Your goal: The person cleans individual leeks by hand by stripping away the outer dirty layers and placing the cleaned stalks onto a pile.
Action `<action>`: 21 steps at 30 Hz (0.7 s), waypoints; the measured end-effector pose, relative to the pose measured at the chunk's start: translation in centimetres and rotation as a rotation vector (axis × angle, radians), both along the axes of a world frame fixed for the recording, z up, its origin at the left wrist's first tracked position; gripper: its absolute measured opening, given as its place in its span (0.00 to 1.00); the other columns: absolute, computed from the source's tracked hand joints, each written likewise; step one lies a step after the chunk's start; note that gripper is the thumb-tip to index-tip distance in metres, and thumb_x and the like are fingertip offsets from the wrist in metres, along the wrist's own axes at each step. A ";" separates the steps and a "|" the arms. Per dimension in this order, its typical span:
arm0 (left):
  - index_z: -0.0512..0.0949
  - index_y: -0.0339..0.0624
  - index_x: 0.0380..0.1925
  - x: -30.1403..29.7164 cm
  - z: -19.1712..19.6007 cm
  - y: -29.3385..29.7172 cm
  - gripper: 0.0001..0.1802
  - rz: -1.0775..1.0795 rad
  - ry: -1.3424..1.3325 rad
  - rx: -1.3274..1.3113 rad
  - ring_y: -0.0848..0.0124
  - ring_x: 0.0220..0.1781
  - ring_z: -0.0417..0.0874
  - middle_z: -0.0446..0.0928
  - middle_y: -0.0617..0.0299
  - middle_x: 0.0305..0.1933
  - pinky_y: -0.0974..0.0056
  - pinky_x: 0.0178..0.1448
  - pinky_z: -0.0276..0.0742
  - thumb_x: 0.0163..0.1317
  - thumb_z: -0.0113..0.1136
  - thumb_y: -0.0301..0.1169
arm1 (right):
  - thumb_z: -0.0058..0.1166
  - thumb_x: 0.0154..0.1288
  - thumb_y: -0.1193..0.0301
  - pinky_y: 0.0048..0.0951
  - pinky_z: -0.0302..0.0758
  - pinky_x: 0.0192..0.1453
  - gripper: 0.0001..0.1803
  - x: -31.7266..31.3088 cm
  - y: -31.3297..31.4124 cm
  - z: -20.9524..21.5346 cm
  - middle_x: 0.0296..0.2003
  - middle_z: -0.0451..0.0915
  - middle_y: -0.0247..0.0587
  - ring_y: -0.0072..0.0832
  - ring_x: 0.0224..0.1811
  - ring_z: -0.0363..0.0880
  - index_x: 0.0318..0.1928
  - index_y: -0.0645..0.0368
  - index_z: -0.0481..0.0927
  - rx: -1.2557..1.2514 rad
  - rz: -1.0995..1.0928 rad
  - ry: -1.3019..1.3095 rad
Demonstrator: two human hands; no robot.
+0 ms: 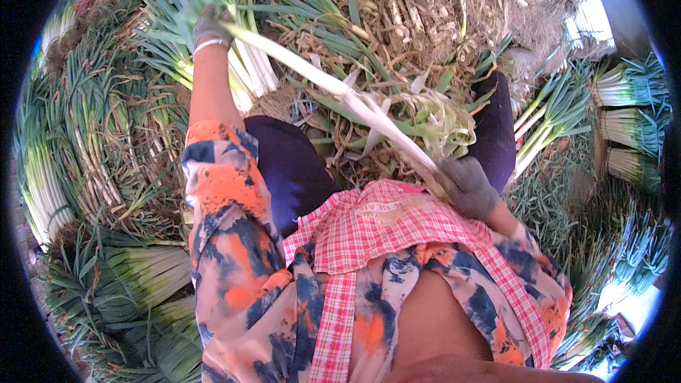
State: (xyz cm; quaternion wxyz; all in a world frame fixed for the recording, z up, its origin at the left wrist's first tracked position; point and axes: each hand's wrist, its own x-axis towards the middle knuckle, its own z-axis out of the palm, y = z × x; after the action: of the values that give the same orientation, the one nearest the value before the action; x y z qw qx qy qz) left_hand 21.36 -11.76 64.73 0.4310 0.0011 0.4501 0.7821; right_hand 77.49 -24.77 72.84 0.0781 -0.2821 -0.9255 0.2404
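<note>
A long green onion point(312, 69) stretches slantwise between my two gloved hands. My left hand point(211, 28), in a grey glove, is closed round it near the blurred green leaves at the far left. Nearer to me, my right hand point(468, 188) grips the root end, in front of the checked apron. The middle of the stalk is white, with loose pieces of skin hanging from it. Just beyond my left wrist stands a small group of cleaned green onions point(252, 64), white ends toward me. Peeled skins and leaves point(436, 124) lie heaped between my knees.
Untrimmed green onions with dry roots point(418, 0) are piled ahead. More loose stalks point(96, 135) spread out on the left, beside a bundle point(42, 184). Another bundle point(152, 273) lies at lower left. Stacked bundles point(624, 124) and a few loose cleaned stalks point(543, 124) are on the right.
</note>
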 end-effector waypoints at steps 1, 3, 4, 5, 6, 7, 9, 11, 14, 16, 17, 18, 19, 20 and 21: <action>0.64 0.39 0.38 -0.5 0.8 -0.5 0.12 0.090 -0.070 0.082 0.70 0.18 0.66 0.67 0.57 0.28 0.68 0.19 0.68 0.60 0.48 0.34 | 0.53 0.55 0.62 0.39 0.69 0.26 0.16 3.0 -0.4 -0.8 0.25 0.74 0.49 0.43 0.25 0.75 0.40 0.58 0.72 -0.138 -0.084 -0.080; 0.63 0.40 0.36 -2.4 -0.2 -0.7 0.10 0.039 -0.153 0.133 0.71 0.17 0.63 0.65 0.58 0.25 0.69 0.19 0.66 0.61 0.47 0.35 | 0.54 0.53 0.63 0.37 0.71 0.30 0.17 4.7 -0.1 -1.0 0.29 0.75 0.49 0.43 0.29 0.75 0.42 0.59 0.72 -0.271 -0.201 -0.245; 0.63 0.40 0.34 -2.4 0.0 -1.1 0.10 0.076 -0.162 0.094 0.70 0.17 0.62 0.65 0.58 0.24 0.68 0.19 0.65 0.62 0.46 0.35 | 0.54 0.53 0.66 0.36 0.71 0.33 0.17 4.1 0.7 0.1 0.32 0.75 0.51 0.44 0.32 0.75 0.42 0.61 0.72 -0.247 -0.227 -0.331; 0.63 0.39 0.33 -2.1 0.2 -1.3 0.11 0.024 -0.088 0.196 0.69 0.17 0.62 0.65 0.58 0.24 0.68 0.18 0.65 0.62 0.46 0.36 | 0.54 0.52 0.68 0.35 0.71 0.35 0.17 3.2 1.8 0.7 0.34 0.75 0.52 0.44 0.35 0.75 0.43 0.62 0.72 -0.219 -0.248 -0.416; 0.64 0.38 0.33 -1.3 1.1 -1.4 0.12 -0.068 -0.117 0.270 0.69 0.17 0.63 0.65 0.58 0.23 0.68 0.19 0.64 0.62 0.46 0.36 | 0.55 0.52 0.68 0.34 0.71 0.37 0.18 2.1 3.1 0.6 0.37 0.75 0.52 0.45 0.38 0.75 0.43 0.63 0.71 -0.008 -0.220 -0.234; 0.64 0.38 0.33 -0.4 1.9 -1.5 0.12 -0.159 -0.144 0.341 0.69 0.18 0.63 0.65 0.57 0.23 0.67 0.19 0.64 0.61 0.46 0.37 | 0.55 0.51 0.68 0.34 0.71 0.39 0.18 0.8 4.5 0.4 0.39 0.74 0.52 0.45 0.40 0.74 0.43 0.63 0.71 0.198 -0.187 -0.049; 0.64 0.38 0.35 0.5 2.7 -1.2 0.13 -0.270 -0.283 0.438 0.70 0.18 0.63 0.65 0.59 0.23 0.68 0.20 0.65 0.59 0.49 0.37 | 0.54 0.53 0.68 0.31 0.72 0.43 0.20 -3.7 6.9 0.9 0.40 0.75 0.50 0.40 0.41 0.75 0.46 0.63 0.70 0.058 -0.160 0.168; 0.64 0.41 0.37 1.5 3.9 -1.4 0.13 -0.198 -0.140 0.422 0.70 0.18 0.63 0.65 0.59 0.22 0.68 0.20 0.65 0.58 0.50 0.36 | 0.54 0.53 0.65 0.34 0.70 0.47 0.26 -9.7 7.3 1.3 0.46 0.72 0.51 0.41 0.46 0.73 0.52 0.61 0.66 -0.106 -0.100 0.353; 0.65 0.43 0.39 2.4 7.3 -2.2 0.13 -0.182 0.062 0.425 0.69 0.21 0.65 0.69 0.58 0.27 0.65 0.23 0.67 0.58 0.52 0.36 | 0.51 0.56 0.67 0.33 0.65 0.55 0.29 -18.3 5.6 1.3 0.51 0.68 0.52 0.40 0.53 0.69 0.57 0.62 0.61 -0.243 0.007 0.478; 0.65 0.43 0.42 6.3 12.4 -3.8 0.18 -0.162 0.244 0.499 0.65 0.30 0.73 0.72 0.55 0.35 0.63 0.28 0.71 0.58 0.53 0.41 | 0.49 0.57 0.68 0.33 0.62 0.59 0.29 -22.6 5.8 -2.1 0.53 0.66 0.53 0.40 0.56 0.66 0.58 0.62 0.59 -0.345 0.094 0.579; 0.65 0.43 0.45 7.6 14.2 -3.2 0.20 -0.218 0.292 0.657 0.63 0.34 0.75 0.73 0.54 0.38 0.62 0.31 0.73 0.57 0.53 0.42 | 0.48 0.58 0.68 0.32 0.62 0.59 0.28 -24.0 7.0 -2.2 0.54 0.66 0.53 0.41 0.57 0.65 0.58 0.62 0.59 -0.254 0.072 0.643; 0.63 0.46 0.50 5.9 15.3 -3.6 0.25 -0.217 0.274 0.636 0.62 0.39 0.75 0.73 0.53 0.42 0.57 0.40 0.71 0.57 0.51 0.47 | 0.47 0.58 0.69 0.32 0.62 0.60 0.28 -25.7 7.7 -1.9 0.54 0.65 0.54 0.41 0.57 0.65 0.59 0.62 0.58 -0.186 0.082 0.710; 0.61 0.48 0.56 3.5 15.7 -5.7 0.31 -0.193 0.265 0.606 0.60 0.44 0.74 0.73 0.53 0.46 0.53 0.48 0.69 0.57 0.48 0.52 | 0.47 0.59 0.69 0.32 0.61 0.60 0.28 -27.6 8.0 -1.5 0.54 0.65 0.54 0.42 0.57 0.65 0.59 0.62 0.58 -0.133 0.113 0.777; 0.58 0.51 0.59 0.3 14.8 -7.1 0.34 -0.075 0.446 0.455 0.60 0.55 0.68 0.66 0.51 0.55 0.49 0.55 0.63 0.55 0.48 0.56 | 0.45 0.60 0.70 0.32 0.62 0.59 0.27 -29.7 8.8 -1.2 0.54 0.65 0.55 0.42 0.57 0.65 0.59 0.63 0.58 -0.115 0.179 0.871; 0.64 0.40 0.49 -1.1 13.8 -8.4 0.24 0.068 0.585 0.461 0.62 0.41 0.76 0.73 0.53 0.42 0.61 0.37 0.74 0.58 0.52 0.43 | 0.45 0.60 0.69 0.31 0.63 0.59 0.27 -30.9 9.7 0.0 0.55 0.64 0.56 0.43 0.57 0.65 0.58 0.63 0.57 -0.096 0.212 0.914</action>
State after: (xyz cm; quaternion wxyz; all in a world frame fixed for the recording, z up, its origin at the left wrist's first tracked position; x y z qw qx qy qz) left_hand 20.26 -20.12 78.53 0.2464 0.3064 0.3660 0.8435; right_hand 46.64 -15.03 72.84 0.4393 -0.0547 -0.8078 0.3893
